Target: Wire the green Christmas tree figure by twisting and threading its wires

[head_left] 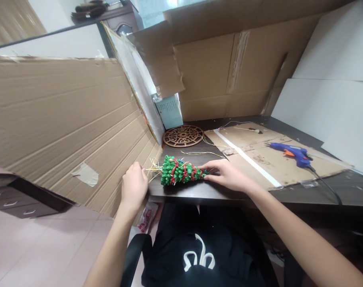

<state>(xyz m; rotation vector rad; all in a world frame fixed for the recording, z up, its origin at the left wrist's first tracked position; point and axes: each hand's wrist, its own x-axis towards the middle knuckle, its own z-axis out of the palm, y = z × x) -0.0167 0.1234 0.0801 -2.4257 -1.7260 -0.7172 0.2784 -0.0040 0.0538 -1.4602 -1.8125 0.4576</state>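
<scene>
A small beaded Christmas tree (181, 170), green with red bands, lies on its side near the front edge of the dark table. Its wide base faces left, and thin yellow wires (154, 168) stick out of it. My left hand (135, 183) is closed at the ends of these wires, left of the base. At the narrow tip, my right hand (221, 173) pinches the tree between thumb and fingers. A loose pale wire (202, 153) lies just behind the tree.
A round openwork disc (184, 136) lies behind the tree. On the right, a blue glue gun (292, 152) with a cord rests on a cardboard sheet (244, 159). Tall cardboard panels (208, 75) stand at the back and left. A light-blue box (169, 111) stands behind the disc.
</scene>
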